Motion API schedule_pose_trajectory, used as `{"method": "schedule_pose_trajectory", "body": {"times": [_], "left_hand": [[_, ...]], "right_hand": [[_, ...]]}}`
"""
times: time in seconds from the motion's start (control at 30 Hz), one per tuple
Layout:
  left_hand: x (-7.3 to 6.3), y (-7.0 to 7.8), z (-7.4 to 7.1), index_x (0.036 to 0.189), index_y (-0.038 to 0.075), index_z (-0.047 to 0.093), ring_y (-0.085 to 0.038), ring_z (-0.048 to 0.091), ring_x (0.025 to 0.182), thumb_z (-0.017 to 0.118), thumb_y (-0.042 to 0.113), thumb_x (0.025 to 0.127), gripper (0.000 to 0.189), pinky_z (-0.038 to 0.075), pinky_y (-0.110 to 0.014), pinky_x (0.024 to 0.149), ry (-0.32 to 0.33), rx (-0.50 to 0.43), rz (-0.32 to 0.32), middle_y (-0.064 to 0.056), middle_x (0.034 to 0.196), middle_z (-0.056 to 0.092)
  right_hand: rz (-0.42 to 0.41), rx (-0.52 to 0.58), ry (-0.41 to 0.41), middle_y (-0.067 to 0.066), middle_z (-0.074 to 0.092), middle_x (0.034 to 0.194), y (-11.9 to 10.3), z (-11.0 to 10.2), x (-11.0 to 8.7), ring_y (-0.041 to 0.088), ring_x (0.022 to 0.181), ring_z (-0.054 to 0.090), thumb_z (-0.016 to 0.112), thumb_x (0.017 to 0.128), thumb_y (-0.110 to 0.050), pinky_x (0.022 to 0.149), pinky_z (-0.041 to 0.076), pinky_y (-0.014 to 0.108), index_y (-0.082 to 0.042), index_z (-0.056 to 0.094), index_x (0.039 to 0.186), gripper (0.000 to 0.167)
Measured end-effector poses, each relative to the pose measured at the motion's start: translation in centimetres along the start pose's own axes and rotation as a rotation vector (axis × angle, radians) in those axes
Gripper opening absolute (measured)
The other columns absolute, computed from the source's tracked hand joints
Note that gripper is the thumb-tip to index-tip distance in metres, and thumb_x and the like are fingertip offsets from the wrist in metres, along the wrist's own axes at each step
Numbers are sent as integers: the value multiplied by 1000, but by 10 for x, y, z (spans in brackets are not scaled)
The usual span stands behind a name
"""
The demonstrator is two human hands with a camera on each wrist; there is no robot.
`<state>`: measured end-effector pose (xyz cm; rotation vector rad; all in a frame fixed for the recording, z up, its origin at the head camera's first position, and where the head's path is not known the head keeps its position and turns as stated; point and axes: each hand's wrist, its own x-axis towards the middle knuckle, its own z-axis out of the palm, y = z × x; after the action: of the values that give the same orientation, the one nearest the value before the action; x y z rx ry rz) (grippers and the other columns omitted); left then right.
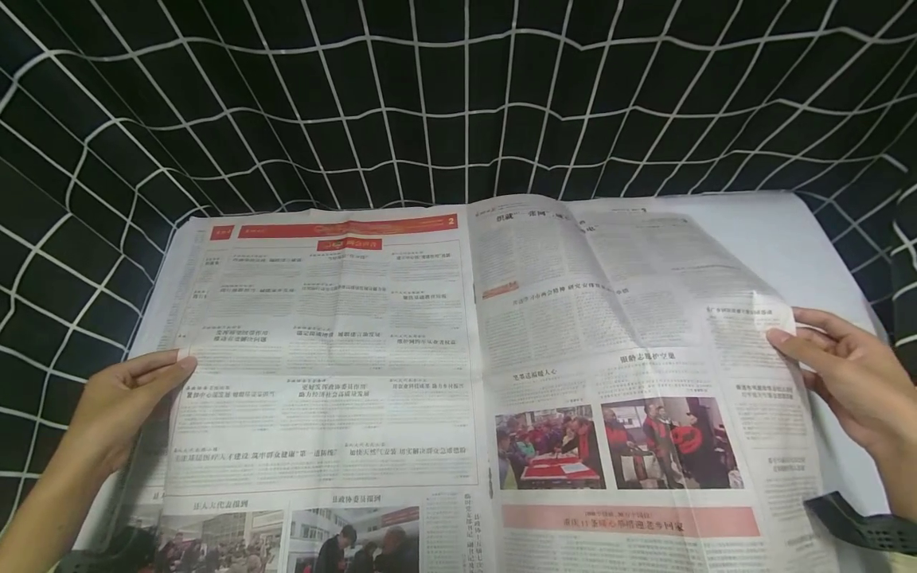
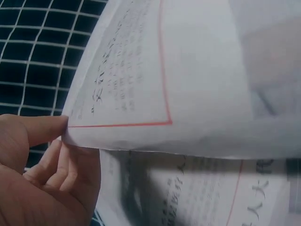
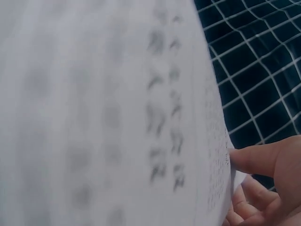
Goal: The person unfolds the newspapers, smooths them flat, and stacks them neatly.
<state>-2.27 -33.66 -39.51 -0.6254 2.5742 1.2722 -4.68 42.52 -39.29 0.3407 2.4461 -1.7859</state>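
Observation:
A large printed newspaper (image 1: pixel 401 350) lies spread in front of me, with red banners, columns of text and several colour photos. My left hand (image 1: pixel 118 406) pinches its left edge between thumb and fingers. On the other side my right hand (image 1: pixel 852 366) grips the right edge, where the page bends upward. In the left wrist view, the thumb and fingers of the left hand (image 2: pixel 47 160) hold a page corner above another printed sheet (image 2: pixel 188 193). The right wrist view has the right hand (image 3: pixel 268 174) at the edge of a blurred page (image 3: pixel 103 117).
Under the newspaper is a white surface (image 1: pixel 774 231), visible at the right and along the left. Black cloth with a white grid (image 1: pixel 444 95) rises behind and at both sides. Dark straps (image 1: pixel 867 521) sit at both wrists.

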Motion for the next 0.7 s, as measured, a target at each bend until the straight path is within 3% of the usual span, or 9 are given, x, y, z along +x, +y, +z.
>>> {"method": "schedule_pose_trajectory", "body": {"times": [0.27,0.4,0.5,0.6,0.7], "left_hand": [[6,-10,-9,153,-4,50,6,62,84,64,47,105,71,49,-14,71,22,7,-28,33,84,63],[11,-15,-13,154,0,50,7,56,92,64,51,103,74,52,-32,92,33,18,-61,35,84,61],[15,-18,-14,154,2,50,5,52,96,64,53,103,74,49,-47,99,36,25,-90,34,84,59],[17,-23,-14,153,2,52,6,54,94,65,52,103,72,50,-39,95,38,32,-102,34,82,61],[19,-26,-15,152,-1,53,8,57,87,66,47,103,70,50,-22,82,48,28,-88,33,80,62]], "right_hand": [[17,-110,3,-28,71,94,6,7,0,-2,76,67,66,106,-14,65,52,15,-40,50,128,38],[14,-123,6,-27,71,93,8,12,1,-2,76,70,66,106,-14,65,54,15,-36,50,130,36],[14,-214,23,-30,69,91,11,17,2,-3,76,70,66,106,-19,64,55,16,-20,49,147,44],[18,-322,50,-32,67,89,13,23,3,-2,74,69,65,107,-27,64,55,17,1,38,158,65],[31,-400,74,-33,64,85,14,29,5,0,70,69,65,106,-35,61,55,20,7,36,158,73]]}}
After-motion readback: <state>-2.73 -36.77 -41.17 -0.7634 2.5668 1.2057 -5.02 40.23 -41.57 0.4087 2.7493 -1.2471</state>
